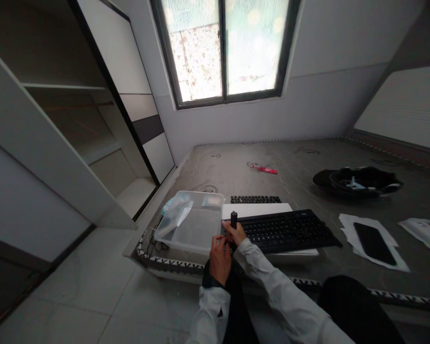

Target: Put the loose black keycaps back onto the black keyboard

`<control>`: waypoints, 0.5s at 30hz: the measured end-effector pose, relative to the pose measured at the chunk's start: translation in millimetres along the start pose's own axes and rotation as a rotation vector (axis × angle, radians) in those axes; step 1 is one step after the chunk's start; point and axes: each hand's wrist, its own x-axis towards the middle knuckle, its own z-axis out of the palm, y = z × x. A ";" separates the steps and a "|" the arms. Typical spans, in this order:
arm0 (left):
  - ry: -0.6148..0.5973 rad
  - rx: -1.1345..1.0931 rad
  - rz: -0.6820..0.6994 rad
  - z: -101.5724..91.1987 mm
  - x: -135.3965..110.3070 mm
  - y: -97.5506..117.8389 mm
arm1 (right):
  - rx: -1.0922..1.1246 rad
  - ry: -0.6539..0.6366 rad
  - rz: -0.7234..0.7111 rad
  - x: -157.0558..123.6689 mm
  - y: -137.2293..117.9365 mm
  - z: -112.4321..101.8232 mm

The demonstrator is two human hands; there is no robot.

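A: why's the black tube [234,220] upright by the left end of the keyboard [286,231]?
B: right hand [237,234] fingers pinch it, probably for steadiness. left hand [220,260] fingers curl alongside, can't tell on what.

Bedroom, apparently in a home, identified by a mattress [229,177] with patterned edging, a shelved wardrobe [111,48] beyond its left edge, and a window [224,52] above its far edge.
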 end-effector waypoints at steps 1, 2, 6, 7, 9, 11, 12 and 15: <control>0.001 -0.001 0.003 -0.2 0.0 0.3 | 0.003 -0.005 0.005 0.7 -0.2 -1.2; 0.000 -0.004 0.007 -0.5 0.0 0.8 | 0.006 -0.013 0.012 1.4 -0.2 -2.5; -0.016 -0.004 -0.009 -0.4 0.2 2.7 | -0.002 -0.046 0.030 3.2 1.4 -6.3; -0.020 0.002 -0.016 -0.1 0.1 2.7 | -0.010 -0.045 0.026 3.2 2.2 -6.4; -0.027 0.010 -0.025 0.7 -0.2 2.1 | -0.029 -0.028 0.004 2.7 4.3 -5.3; -0.030 0.011 -0.029 1.2 -0.5 1.7 | -0.046 0.003 -0.030 1.7 6.5 -3.6; -0.027 0.011 -0.031 1.1 -0.6 1.7 | -0.052 0.019 -0.046 1.1 7.6 -2.8; -0.016 0.009 -0.028 -0.1 0.0 2.9 | -0.055 0.050 -0.078 -0.7 10.5 -1.8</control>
